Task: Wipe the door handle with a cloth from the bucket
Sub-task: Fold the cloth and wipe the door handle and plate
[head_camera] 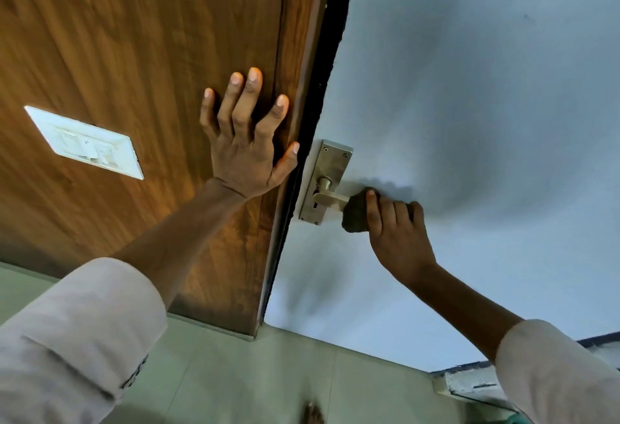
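Observation:
A metal lever door handle on a steel backplate sits at the edge of a pale blue-grey door. My right hand is closed around a dark wadded cloth, which wraps the outer end of the lever. My left hand lies flat with fingers spread on the brown wooden panel just left of the door's edge. No bucket is in view.
A white switch plate is set in the wooden panel at the left. Pale floor tiles run below. A foot shows at the bottom edge. A low white ledge is at the lower right.

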